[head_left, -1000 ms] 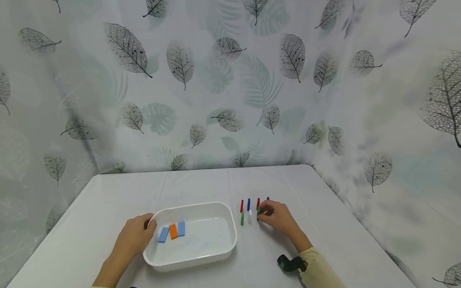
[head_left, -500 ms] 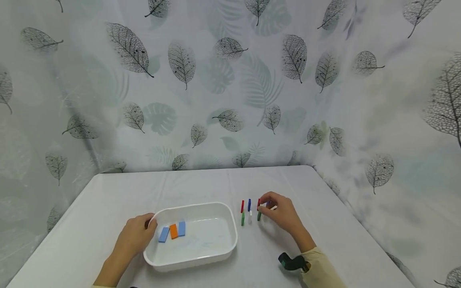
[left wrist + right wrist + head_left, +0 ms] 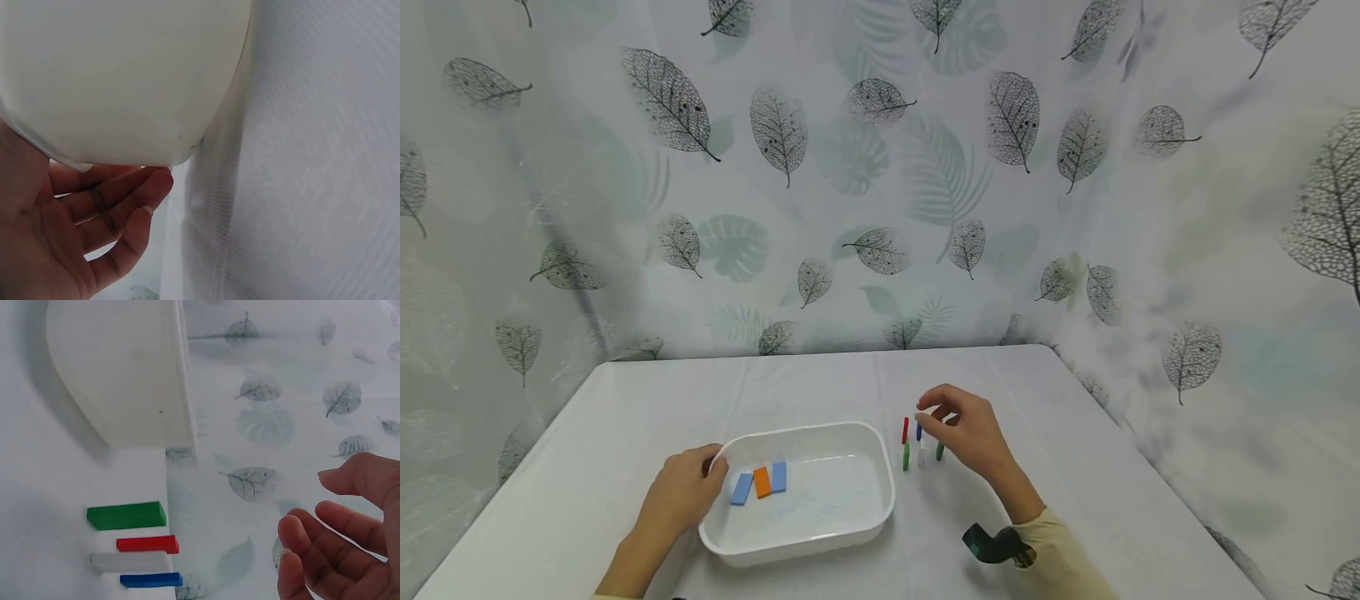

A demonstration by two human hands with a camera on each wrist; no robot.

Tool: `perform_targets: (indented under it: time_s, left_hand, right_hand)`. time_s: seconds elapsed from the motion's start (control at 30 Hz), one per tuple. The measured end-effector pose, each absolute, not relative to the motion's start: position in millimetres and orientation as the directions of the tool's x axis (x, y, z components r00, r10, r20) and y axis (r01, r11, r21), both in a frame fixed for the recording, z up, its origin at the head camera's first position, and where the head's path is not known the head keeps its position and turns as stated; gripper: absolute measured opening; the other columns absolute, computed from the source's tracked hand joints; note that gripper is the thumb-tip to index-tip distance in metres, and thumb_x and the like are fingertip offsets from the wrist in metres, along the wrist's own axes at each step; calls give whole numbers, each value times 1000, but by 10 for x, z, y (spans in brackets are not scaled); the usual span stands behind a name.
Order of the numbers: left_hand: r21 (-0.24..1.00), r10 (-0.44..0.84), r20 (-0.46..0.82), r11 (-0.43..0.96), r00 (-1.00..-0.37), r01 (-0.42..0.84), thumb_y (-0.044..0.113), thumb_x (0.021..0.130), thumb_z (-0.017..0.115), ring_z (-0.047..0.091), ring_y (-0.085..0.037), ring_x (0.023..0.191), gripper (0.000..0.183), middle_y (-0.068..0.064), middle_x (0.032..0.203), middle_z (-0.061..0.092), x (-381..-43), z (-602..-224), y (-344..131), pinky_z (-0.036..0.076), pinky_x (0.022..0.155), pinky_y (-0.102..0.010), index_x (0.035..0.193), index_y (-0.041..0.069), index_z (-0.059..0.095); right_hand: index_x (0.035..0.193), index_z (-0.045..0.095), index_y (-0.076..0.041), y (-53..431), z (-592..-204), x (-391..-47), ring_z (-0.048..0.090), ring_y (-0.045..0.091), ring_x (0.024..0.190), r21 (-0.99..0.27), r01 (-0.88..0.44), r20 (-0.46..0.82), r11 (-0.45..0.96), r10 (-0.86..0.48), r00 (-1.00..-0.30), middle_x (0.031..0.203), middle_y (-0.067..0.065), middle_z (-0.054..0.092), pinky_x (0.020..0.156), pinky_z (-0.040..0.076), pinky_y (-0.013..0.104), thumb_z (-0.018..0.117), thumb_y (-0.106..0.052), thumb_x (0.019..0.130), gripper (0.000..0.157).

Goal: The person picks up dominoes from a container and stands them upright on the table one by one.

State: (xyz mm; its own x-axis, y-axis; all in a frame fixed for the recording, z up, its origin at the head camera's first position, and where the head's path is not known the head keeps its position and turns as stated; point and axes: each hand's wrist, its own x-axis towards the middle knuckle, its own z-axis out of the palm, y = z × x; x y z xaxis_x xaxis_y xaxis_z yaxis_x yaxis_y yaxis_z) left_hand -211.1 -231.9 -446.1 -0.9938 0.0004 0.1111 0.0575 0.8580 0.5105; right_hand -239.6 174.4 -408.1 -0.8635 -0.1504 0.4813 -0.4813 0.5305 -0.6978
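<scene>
My left hand (image 3: 681, 492) grips the left rim of a white plastic tray (image 3: 820, 510); its fingers (image 3: 115, 209) lie against the outside of the wall, while the thumb is hidden behind the rim in the left wrist view. Over a group of small upright blocks hovers my right hand (image 3: 966, 429), thumb and fingers apart with nothing between them. Left of and below it stand a red block (image 3: 906, 430), a green block (image 3: 906, 457), a white block (image 3: 922, 452) and a dark green block (image 3: 940, 451). A blue block (image 3: 151, 580) is partly covered by the fingertips in the head view.
Inside the tray lie two light blue tiles (image 3: 741, 489) and an orange tile (image 3: 762, 482). White cloth covers the table (image 3: 805, 387). A leaf-printed curtain (image 3: 880, 175) rises behind and on both sides. A black wrist device (image 3: 996, 544) sits at the right sleeve.
My right hand has let go of the dark green block, risen and shifted left over the blue one. It now hides the rear blocks on the right. My left hand stays at the rim.
</scene>
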Motion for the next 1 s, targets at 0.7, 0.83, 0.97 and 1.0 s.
perform_targets:
  time_s: [0.7, 0.83, 0.97, 1.0]
  left_hand:
    - [521, -3, 102, 852, -995, 51, 15, 100, 56, 60, -23, 80, 34, -14, 101, 73, -2109, -4449, -2320, 56, 81, -53, 122, -8, 69]
    - [527, -6, 92, 849, -996, 44, 16, 100, 56, 59, -22, 79, 34, -11, 97, 72, -2096, -4446, -2323, 56, 76, -50, 121, -8, 69]
    - [527, -5, 94, 849, -996, 46, 16, 100, 56, 58, -22, 78, 34, -10, 96, 72, -2106, -4452, -2325, 54, 73, -46, 121, -7, 69]
    - [527, -5, 94, 849, -996, 46, 16, 100, 56, 58, -22, 78, 34, -9, 96, 72, -2111, -4451, -2323, 54, 73, -46, 121, -7, 69]
  right_hand:
    - [106, 72, -9, 868, -3975, -2335, 66, 10, 83, -666, -606, 484, 435, -367, -794, 96, -5, 71, 70, 57, 27, 77, -9, 94, 13]
    - [107, 72, -8, 689, -3972, -2325, 64, 7, 83, -646, -631, 474, 429, -423, -772, 97, -5, 71, 71, 56, 25, 75, -10, 95, 13]
    - [106, 73, -9, 541, -3981, -2310, 63, 5, 82, -616, -673, 489, 410, -470, -735, 96, -4, 71, 72, 56, 25, 75, -9, 95, 12]
    - [106, 72, -9, 510, -3985, -2308, 63, 5, 82, -603, -685, 493, 408, -485, -722, 96, -4, 71, 72, 56, 24, 75, -9, 95, 12]
